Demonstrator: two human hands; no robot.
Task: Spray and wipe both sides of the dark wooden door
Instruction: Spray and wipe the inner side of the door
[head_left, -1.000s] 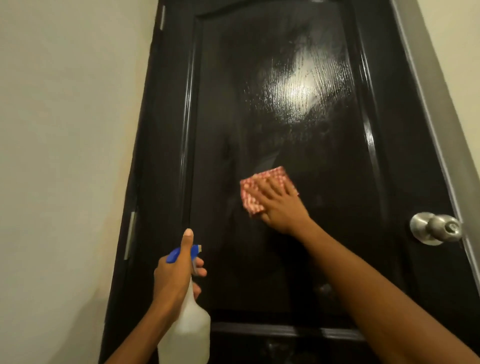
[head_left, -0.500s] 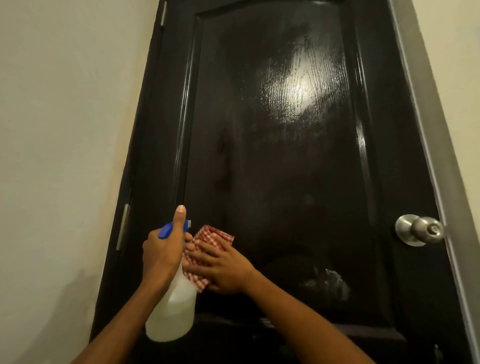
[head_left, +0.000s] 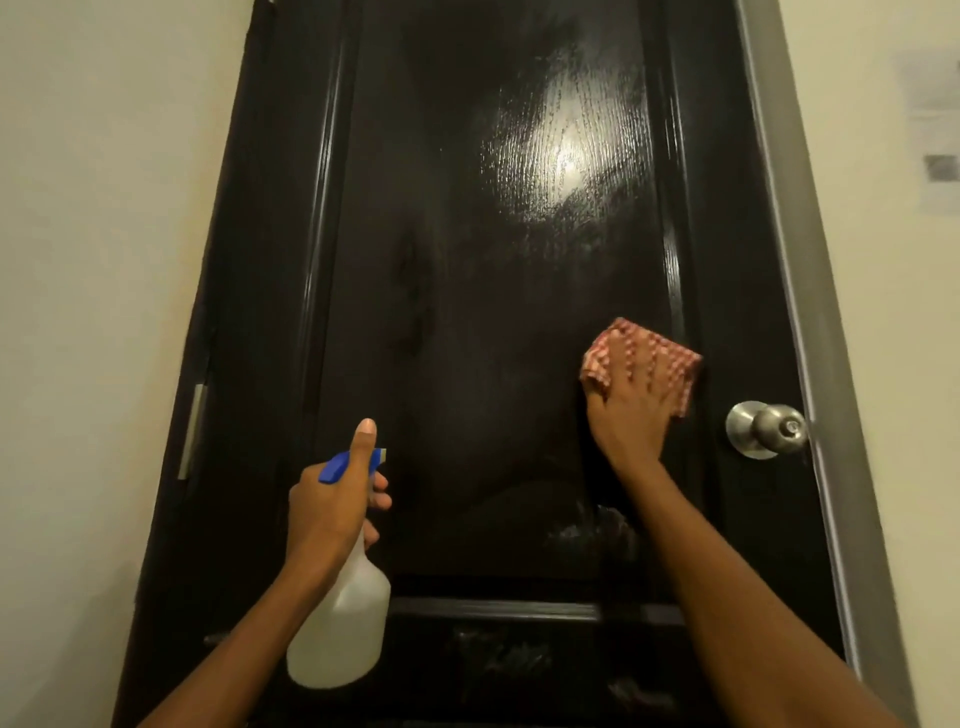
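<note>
1. While the right hand is pressing a checked cloth flat-fingered against the dark door, wiping is proceeding on this face.
2. Left hand is gripping the spray bottle, fingers curled, beside the wiping hand.
3. Wet streaks are showing below the right hand; the far side is judged outstanding.

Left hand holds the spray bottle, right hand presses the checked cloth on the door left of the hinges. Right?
Not quite. In the head view the right hand presses the checked cloth on the door left of the doorknob, not the hinges. The left hand does hold the spray bottle.
</note>
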